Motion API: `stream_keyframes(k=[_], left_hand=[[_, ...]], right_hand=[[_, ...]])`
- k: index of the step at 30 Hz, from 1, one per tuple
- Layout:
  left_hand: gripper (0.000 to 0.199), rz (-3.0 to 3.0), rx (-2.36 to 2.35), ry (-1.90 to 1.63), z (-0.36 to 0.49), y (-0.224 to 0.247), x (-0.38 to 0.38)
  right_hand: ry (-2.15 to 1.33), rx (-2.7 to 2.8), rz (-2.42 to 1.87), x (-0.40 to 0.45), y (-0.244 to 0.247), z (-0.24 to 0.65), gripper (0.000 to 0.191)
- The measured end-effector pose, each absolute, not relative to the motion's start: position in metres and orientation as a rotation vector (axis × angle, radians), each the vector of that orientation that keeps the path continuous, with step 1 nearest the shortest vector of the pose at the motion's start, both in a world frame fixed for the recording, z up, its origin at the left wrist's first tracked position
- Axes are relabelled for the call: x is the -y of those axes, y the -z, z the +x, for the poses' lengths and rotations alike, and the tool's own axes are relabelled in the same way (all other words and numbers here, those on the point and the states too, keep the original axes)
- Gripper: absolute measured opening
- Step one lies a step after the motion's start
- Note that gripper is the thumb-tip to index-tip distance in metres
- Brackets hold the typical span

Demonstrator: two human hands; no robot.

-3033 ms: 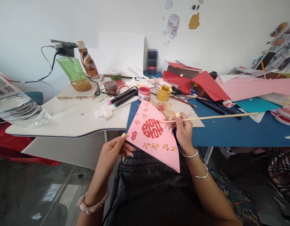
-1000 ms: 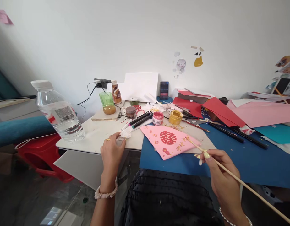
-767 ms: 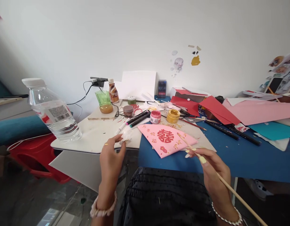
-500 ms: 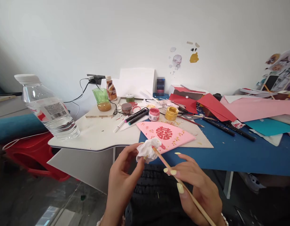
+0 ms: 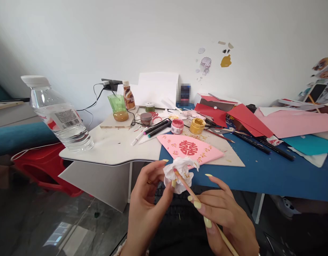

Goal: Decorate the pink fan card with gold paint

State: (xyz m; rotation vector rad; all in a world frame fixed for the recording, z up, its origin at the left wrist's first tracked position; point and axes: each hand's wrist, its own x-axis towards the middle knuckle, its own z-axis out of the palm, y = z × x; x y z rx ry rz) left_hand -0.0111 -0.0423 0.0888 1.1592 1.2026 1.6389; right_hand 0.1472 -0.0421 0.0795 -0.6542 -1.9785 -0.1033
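Note:
Crumpled white tissue (image 5: pixel 183 167) with yellowish stains is pinched between the thumb and fingers of my left hand (image 5: pixel 151 199). My right hand (image 5: pixel 225 213) grips a paintbrush (image 5: pixel 185 184) with a light wooden handle, and its reddish tip presses against the tissue. Just beyond lies a pink fan-shaped paper (image 5: pixel 166 140), bearing a large red double-happiness character and smaller gold and red characters. Behind the paper stand an uncapped jar of red paint (image 5: pixel 177 126) and an uncapped jar of yellow paint (image 5: pixel 197 126).
At left, a large water bottle (image 5: pixel 65 117) stands near the white table's edge. A green cup (image 5: pixel 118 106) of brownish liquid and a coffee bottle (image 5: pixel 129 96) are farther back. Markers (image 5: pixel 157 128) lie left of the jars. Red envelopes (image 5: pixel 250 121) and pink paper (image 5: pixel 294 122) cover the right side.
More of the tissue is unfolded toward me, and the brush tip stays against it. Both hands sit slightly farther right and lower in view, as the camera view has shifted a little.

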Motion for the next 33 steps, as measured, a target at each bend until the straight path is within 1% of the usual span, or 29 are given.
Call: stream_keyframes(k=[3, 6, 9, 15, 20, 24, 26, 28, 30, 31, 33], left_hand=[[0.036, 1.111, -1.103, -1.662, -0.013, -0.087, 0.043], [0.031, 0.997, -0.991, -1.69, -0.019, -0.083, 0.039], [0.031, 0.895, -0.903, -1.615, -0.022, -0.078, 0.032], [0.041, 0.793, -0.721, -1.468, -0.019, -0.076, 0.023], [0.042, 0.861, -0.669, -1.496, -0.013, -0.077, 0.023], [0.038, 0.905, -0.68, -1.569, -0.012, -0.075, 0.022], [0.037, 0.888, -0.705, -1.626, -0.017, -0.074, 0.019], [0.038, 0.84, -0.729, -1.723, -0.025, -0.074, 0.016], [0.042, 0.78, -0.749, -1.822, -0.033, -0.075, 0.012], [0.044, 0.755, -0.762, -1.852, -0.037, -0.076, 0.011], [0.046, 0.72, -0.785, -1.875, -0.041, -0.077, 0.01]], right_hand=[[0.061, 1.951, -0.648, 0.043, -0.08, 0.147, 0.038], [-0.063, 1.907, -0.643, 0.045, -0.08, 0.147, 0.04], [-0.271, 1.838, -0.619, 0.045, -0.079, 0.147, 0.035], [-0.776, 1.605, -0.56, 0.045, -0.068, 0.151, 0.018], [-1.135, 1.351, -0.562, 0.046, -0.061, 0.15, 0.015], [-1.294, 1.235, -0.605, 0.041, -0.062, 0.147, 0.013], [-1.302, 1.232, -0.648, 0.04, -0.062, 0.152, 0.01], [-1.224, 1.223, -0.684, 0.041, -0.063, 0.165, 0.013], [-1.07, 1.214, -0.743, 0.046, -0.065, 0.184, 0.019], [-0.975, 1.235, -0.798, 0.05, -0.066, 0.195, 0.019], [-0.758, 1.296, -1.05, 0.06, -0.07, 0.213, 0.015]])
